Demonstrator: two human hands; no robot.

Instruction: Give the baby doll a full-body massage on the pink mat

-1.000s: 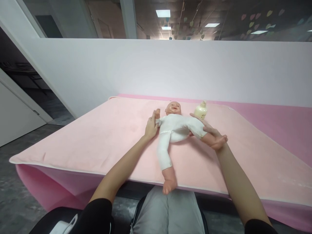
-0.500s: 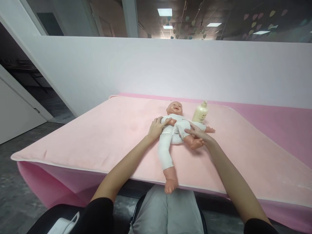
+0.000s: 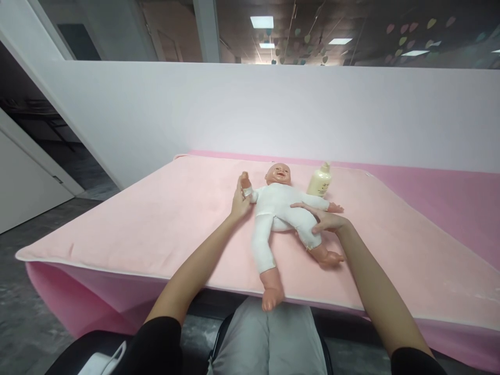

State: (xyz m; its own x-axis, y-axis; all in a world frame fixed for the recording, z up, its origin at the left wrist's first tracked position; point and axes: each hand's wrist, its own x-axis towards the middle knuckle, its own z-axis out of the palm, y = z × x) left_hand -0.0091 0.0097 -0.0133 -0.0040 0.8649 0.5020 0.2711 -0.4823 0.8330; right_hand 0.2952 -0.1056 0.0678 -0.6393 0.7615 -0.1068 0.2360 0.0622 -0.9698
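A baby doll (image 3: 276, 210) in a white suit lies on its back on a pink towel (image 3: 156, 219), head towards the wall. My left hand (image 3: 239, 200) holds the doll's arm on the left, raised outward beside its head. My right hand (image 3: 322, 219) grips the thigh of the doll's leg on the right, which stretches down to the right with its bare foot on the towel. The other leg hangs over the near edge of the towel. A cream lotion bottle (image 3: 321, 180) stands just right of the doll's head.
The towel covers a pink table (image 3: 449, 192) that runs along a white partition wall (image 3: 250, 109). I sit at the near edge, with my grey-trousered lap (image 3: 269, 338) under the doll's foot. Grey floor and a doorway lie to the left.
The doll's arm on the left went from folded on its chest back out to the side. The leg on the right went from bent up to stretched out, its foot down on the towel.
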